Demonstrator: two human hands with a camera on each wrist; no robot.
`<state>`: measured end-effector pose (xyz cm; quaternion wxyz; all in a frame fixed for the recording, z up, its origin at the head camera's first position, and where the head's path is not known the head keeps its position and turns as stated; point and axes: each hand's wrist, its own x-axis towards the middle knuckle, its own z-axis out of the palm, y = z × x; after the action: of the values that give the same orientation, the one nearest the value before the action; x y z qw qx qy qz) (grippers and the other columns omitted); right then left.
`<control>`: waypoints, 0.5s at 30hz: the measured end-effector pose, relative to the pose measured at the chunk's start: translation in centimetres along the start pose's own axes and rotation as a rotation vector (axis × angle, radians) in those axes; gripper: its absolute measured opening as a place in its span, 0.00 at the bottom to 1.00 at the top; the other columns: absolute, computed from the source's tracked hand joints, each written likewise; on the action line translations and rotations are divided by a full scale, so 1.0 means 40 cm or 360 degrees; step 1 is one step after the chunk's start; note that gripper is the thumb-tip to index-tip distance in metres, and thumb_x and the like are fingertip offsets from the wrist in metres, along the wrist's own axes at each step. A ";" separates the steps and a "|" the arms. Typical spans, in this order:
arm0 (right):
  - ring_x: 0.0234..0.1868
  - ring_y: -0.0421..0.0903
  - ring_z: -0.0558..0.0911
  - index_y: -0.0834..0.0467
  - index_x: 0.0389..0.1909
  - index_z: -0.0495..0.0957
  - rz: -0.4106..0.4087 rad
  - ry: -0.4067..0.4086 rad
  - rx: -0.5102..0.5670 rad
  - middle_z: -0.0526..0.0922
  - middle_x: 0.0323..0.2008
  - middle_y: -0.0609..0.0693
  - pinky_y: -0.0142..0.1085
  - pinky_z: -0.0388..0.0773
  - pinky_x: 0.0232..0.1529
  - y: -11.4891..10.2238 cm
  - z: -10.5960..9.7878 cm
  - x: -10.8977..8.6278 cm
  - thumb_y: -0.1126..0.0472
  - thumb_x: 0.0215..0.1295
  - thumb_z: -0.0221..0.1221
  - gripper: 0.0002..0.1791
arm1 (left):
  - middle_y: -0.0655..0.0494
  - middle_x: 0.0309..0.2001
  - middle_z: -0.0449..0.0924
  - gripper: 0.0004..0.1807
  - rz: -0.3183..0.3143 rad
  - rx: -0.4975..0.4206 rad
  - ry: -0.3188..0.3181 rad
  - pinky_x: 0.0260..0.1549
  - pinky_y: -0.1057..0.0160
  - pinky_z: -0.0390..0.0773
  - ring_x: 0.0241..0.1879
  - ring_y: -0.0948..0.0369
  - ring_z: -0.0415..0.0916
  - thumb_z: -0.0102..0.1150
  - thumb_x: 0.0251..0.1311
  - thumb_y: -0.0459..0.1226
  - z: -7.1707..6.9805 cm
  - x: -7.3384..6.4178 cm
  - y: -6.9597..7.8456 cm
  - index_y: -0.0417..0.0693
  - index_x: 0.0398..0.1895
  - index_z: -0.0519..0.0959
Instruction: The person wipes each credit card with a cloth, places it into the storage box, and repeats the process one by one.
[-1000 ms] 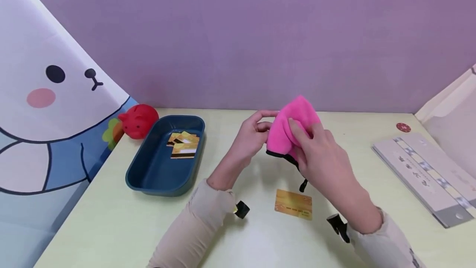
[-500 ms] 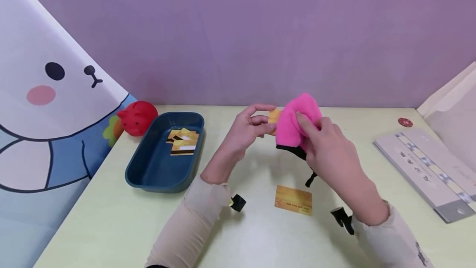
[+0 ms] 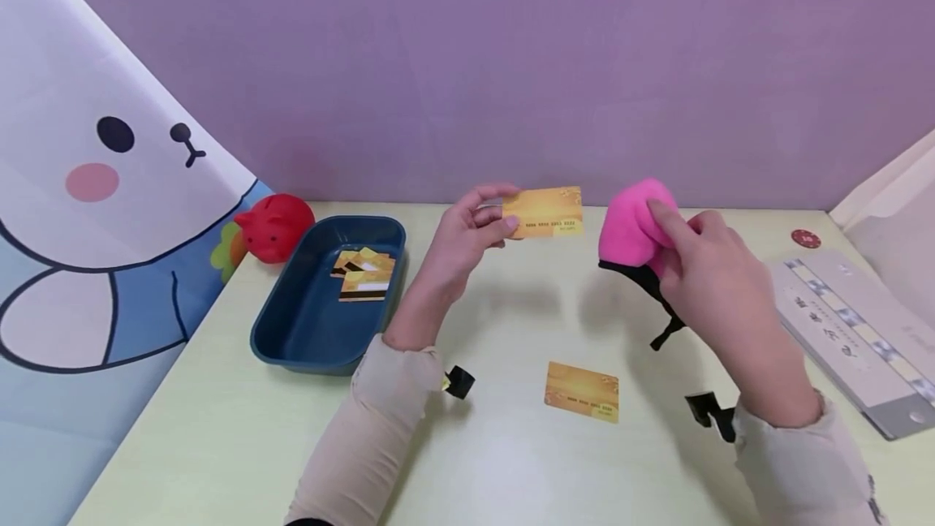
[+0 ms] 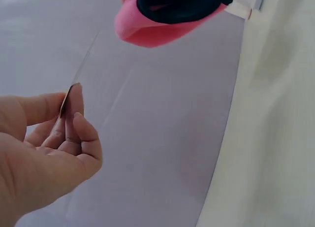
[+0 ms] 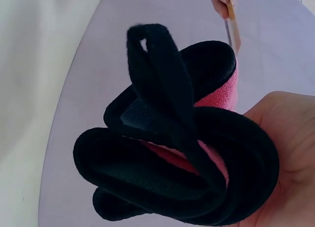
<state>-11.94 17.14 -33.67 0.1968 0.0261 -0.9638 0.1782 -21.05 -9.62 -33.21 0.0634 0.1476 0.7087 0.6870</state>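
Between thumb and fingers, my left hand (image 3: pixel 463 238) pinches a gold bank card (image 3: pixel 544 212) by its left end, held up above the table. The left wrist view has this card (image 4: pixel 74 84) nearly edge-on. To the right, my right hand (image 3: pixel 712 291) grips a bunched pink cloth (image 3: pixel 635 226) with black edging and a black hanging loop (image 3: pixel 666 333). In the right wrist view the folded black edging (image 5: pixel 162 173) covers most of the pink. Card and cloth are apart. Another gold bank card (image 3: pixel 582 392) lies flat on the table below the hands.
A dark blue tray (image 3: pixel 314 339) holding several gold cards (image 3: pixel 368 274) stands at the left. Behind it sits a red piggy bank (image 3: pixel 273 227). At the right lie a grey box (image 3: pixel 855 331) and a red round chip (image 3: pixel 806 239). A purple backdrop (image 3: pixel 511 71) rises behind the table.
The bank card has come out from under the pink cloth in my left hand, which has moved slightly left. My right hand has carried the cloth off to the right.
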 end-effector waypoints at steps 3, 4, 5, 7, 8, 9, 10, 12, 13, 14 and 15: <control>0.41 0.65 0.75 0.52 0.71 0.68 0.0016 0.0002 0.0015 0.73 0.46 0.69 0.57 0.70 0.23 0.001 -0.005 -0.001 0.64 0.65 0.56 0.32 | 0.54 0.44 0.83 0.14 0.0126 0.0122 0.0020 0.38 0.67 0.75 0.38 0.61 0.76 0.60 0.69 0.34 0.003 -0.003 0.004 0.45 0.55 0.82; 0.41 0.65 0.75 0.52 0.72 0.68 0.0024 -0.0002 0.0019 0.73 0.46 0.69 0.57 0.70 0.23 0.001 -0.007 -0.002 0.64 0.65 0.56 0.32 | 0.54 0.48 0.82 0.15 0.0155 0.0185 0.0009 0.39 0.68 0.76 0.40 0.61 0.75 0.60 0.69 0.35 0.003 -0.005 0.007 0.46 0.56 0.82; 0.41 0.64 0.75 0.52 0.72 0.68 0.0027 -0.0002 0.0022 0.73 0.46 0.69 0.56 0.70 0.23 0.000 -0.008 -0.002 0.65 0.65 0.56 0.32 | 0.54 0.52 0.80 0.17 0.0171 0.0237 -0.0016 0.40 0.67 0.76 0.42 0.60 0.74 0.61 0.68 0.36 0.004 -0.007 0.011 0.47 0.59 0.81; 0.41 0.64 0.75 0.52 0.72 0.67 0.0028 0.0000 0.0026 0.73 0.46 0.69 0.57 0.70 0.23 0.000 -0.009 -0.002 0.65 0.65 0.57 0.33 | 0.56 0.59 0.77 0.22 0.0191 0.0346 -0.0083 0.44 0.65 0.75 0.48 0.58 0.72 0.63 0.67 0.36 0.003 -0.012 0.019 0.51 0.64 0.77; 0.41 0.64 0.74 0.52 0.72 0.67 0.0025 0.0005 0.0027 0.73 0.46 0.68 0.57 0.71 0.23 0.000 -0.010 -0.002 0.65 0.65 0.57 0.32 | 0.57 0.62 0.75 0.25 0.0200 0.0386 -0.0122 0.45 0.64 0.75 0.51 0.57 0.71 0.63 0.66 0.35 0.003 -0.014 0.022 0.52 0.67 0.75; 0.40 0.64 0.75 0.52 0.72 0.68 0.0020 0.0014 0.0028 0.74 0.45 0.68 0.57 0.71 0.23 0.000 -0.009 -0.002 0.65 0.65 0.56 0.32 | 0.58 0.66 0.72 0.28 0.0216 0.0433 -0.0159 0.47 0.63 0.75 0.54 0.57 0.70 0.63 0.65 0.34 0.003 -0.015 0.025 0.54 0.69 0.73; 0.40 0.64 0.75 0.52 0.72 0.68 0.0017 0.0016 0.0029 0.74 0.45 0.68 0.57 0.71 0.23 0.000 -0.009 -0.002 0.65 0.65 0.56 0.32 | 0.58 0.68 0.70 0.30 0.0233 0.0458 -0.0188 0.50 0.62 0.76 0.57 0.56 0.69 0.63 0.65 0.32 0.004 -0.015 0.026 0.54 0.70 0.71; 0.40 0.64 0.75 0.53 0.72 0.68 0.0011 0.0023 0.0029 0.74 0.45 0.68 0.57 0.71 0.23 -0.001 -0.009 -0.001 0.65 0.65 0.56 0.32 | 0.56 0.69 0.70 0.31 0.0297 0.0500 -0.0182 0.51 0.61 0.76 0.59 0.55 0.69 0.61 0.65 0.28 0.006 -0.014 0.025 0.51 0.71 0.70; 0.40 0.63 0.75 0.53 0.72 0.68 0.0009 0.0026 0.0028 0.74 0.45 0.68 0.57 0.71 0.23 -0.001 -0.009 -0.001 0.65 0.65 0.56 0.32 | 0.54 0.68 0.71 0.30 0.0332 0.0513 -0.0165 0.51 0.61 0.76 0.59 0.55 0.71 0.60 0.65 0.27 0.007 -0.013 0.022 0.50 0.70 0.71; 0.40 0.63 0.75 0.53 0.72 0.68 0.0007 0.0027 0.0026 0.74 0.45 0.68 0.57 0.71 0.23 -0.001 -0.009 -0.001 0.65 0.65 0.56 0.32 | 0.53 0.66 0.73 0.28 0.0360 0.0523 -0.0142 0.50 0.62 0.77 0.57 0.56 0.73 0.59 0.66 0.27 0.009 -0.013 0.019 0.49 0.69 0.72; 0.40 0.64 0.75 0.53 0.71 0.68 0.0005 0.0029 0.0026 0.74 0.45 0.68 0.56 0.71 0.23 -0.001 -0.009 0.000 0.65 0.65 0.56 0.32 | 0.52 0.64 0.75 0.25 0.0386 0.0534 -0.0112 0.48 0.63 0.78 0.55 0.55 0.75 0.59 0.67 0.28 0.011 -0.013 0.017 0.48 0.67 0.74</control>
<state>-11.79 17.21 -33.34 0.2050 0.0247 -0.9605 0.1865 -20.36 -9.35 -32.61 -0.0205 0.2641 0.7876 0.5564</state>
